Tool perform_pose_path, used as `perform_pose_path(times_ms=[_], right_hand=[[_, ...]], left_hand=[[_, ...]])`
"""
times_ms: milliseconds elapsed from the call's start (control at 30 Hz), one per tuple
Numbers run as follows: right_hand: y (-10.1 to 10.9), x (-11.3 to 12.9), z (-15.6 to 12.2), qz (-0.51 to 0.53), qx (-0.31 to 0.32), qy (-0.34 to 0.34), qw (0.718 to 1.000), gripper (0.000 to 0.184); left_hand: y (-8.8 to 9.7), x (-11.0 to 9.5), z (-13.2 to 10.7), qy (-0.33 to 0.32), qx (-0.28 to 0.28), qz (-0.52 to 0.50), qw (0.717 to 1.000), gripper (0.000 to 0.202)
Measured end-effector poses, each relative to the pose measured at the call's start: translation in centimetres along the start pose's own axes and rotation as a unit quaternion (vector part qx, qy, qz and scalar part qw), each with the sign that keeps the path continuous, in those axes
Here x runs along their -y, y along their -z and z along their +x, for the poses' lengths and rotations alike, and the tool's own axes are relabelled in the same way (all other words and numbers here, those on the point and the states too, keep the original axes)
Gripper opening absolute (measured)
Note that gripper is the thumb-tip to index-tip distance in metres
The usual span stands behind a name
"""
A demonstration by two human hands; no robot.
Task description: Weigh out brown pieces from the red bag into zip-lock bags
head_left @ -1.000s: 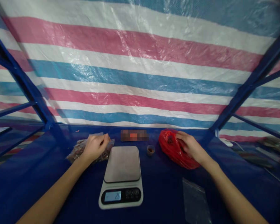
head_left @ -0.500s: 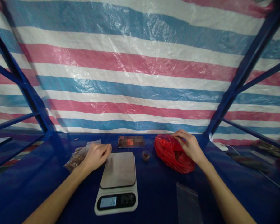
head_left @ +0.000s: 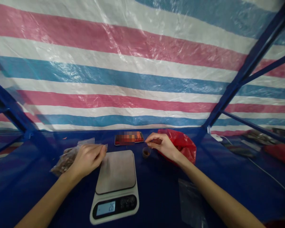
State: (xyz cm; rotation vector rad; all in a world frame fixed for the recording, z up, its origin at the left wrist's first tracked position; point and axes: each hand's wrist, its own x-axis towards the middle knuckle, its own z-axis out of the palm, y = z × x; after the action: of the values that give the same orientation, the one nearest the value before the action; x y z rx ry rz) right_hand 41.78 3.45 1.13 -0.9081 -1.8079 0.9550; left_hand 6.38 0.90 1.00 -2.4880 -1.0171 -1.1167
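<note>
My left hand is closed beside the upper left corner of a digital kitchen scale. A sliver of clear film shows at its fingertips; what it grips cannot be made out. The scale's display reads 2.6. Behind that hand lies a clear bag of brown pieces. My right hand has its fingertips pinched together just above and right of a small clear cup with brown bits inside. Anything in the pinch is too small to name. A crumpled red plastic bag sits behind the right hand, partly covered by it.
A phone with a lit screen lies at the back of the blue table. An empty clear zip bag is flat near the right forearm. Blue metal posts and striped sheeting enclose the table.
My right hand has moved left from the red bag to beside the small cup. My left hand stays by the scale. The view has shifted slightly.
</note>
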Motion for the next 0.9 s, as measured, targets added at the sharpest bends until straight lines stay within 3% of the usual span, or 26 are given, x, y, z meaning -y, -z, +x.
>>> perform_pose_path(times_ms=[100,233,433,900], right_hand=[[-0.8,-0.5,0.0,-0.016,0.023,0.005,1.0,0.009],[-0.8,-1.1,-0.5,-0.027,0.009,-0.006,1.0,0.006],[-1.2,-0.6,-1.1,-0.053,-0.002,-0.004,0.999,0.01],[-1.9,0.0,-1.0,-0.112,0.031,0.032,0.993,0.017]], left_hand=[[-0.5,-0.2,-0.1,-0.002,0.014,-0.017,1.0,0.037],[-1.0,-0.4,-0.3,-0.015,0.011,-0.031,0.999,0.033],[-1.1,-1.2,-0.3,-0.041,0.005,-0.045,0.998,0.025],[-0.9,-0.9,-0.5,-0.065,-0.005,-0.014,0.998,0.022]])
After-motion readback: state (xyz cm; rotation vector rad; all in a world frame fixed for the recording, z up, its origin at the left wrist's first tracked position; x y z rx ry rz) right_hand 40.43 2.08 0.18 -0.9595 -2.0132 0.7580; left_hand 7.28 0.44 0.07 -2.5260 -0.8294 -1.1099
